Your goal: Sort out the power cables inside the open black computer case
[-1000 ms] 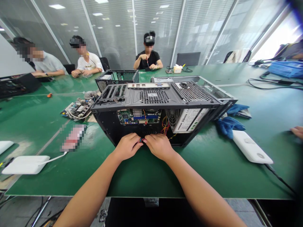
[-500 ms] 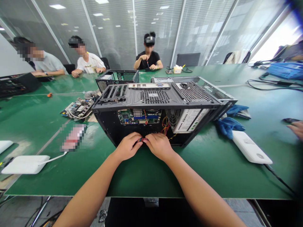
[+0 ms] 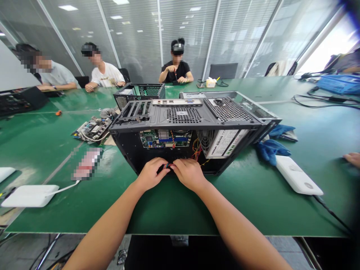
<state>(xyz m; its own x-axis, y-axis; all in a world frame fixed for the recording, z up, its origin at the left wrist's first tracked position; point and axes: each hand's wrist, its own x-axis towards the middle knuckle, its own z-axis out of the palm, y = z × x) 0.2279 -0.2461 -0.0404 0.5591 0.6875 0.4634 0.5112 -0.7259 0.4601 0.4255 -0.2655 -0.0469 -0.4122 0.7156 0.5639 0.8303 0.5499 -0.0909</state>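
An open black computer case (image 3: 157, 122) lies in front of me, its vented back panel facing up. Inside are a green motherboard (image 3: 149, 139) and a power supply (image 3: 227, 144) with a white label and a fan. At the lower opening of the case, my left hand (image 3: 152, 174) and my right hand (image 3: 189, 173) pinch a twisted bundle of coloured wires (image 3: 168, 165) between them. Both hands are closed, fingertips almost meeting. Part of the bundle is hidden behind my fingers. Red and yellow wires (image 3: 197, 150) hang beside the power supply.
Left of the case lie loose circuit boards (image 3: 95, 127), a blurred phone (image 3: 87, 164) and a white power bank (image 3: 30, 195). To the right are blue gloves (image 3: 274, 150) and a white power strip (image 3: 299, 175). Another case (image 3: 140, 90) stands behind. Several people sit around the green table (image 3: 180, 210).
My hands stay almost in place on the wire bundle. At the right edge, another person's hand has drawn back, and the dark object beside it is out of view.
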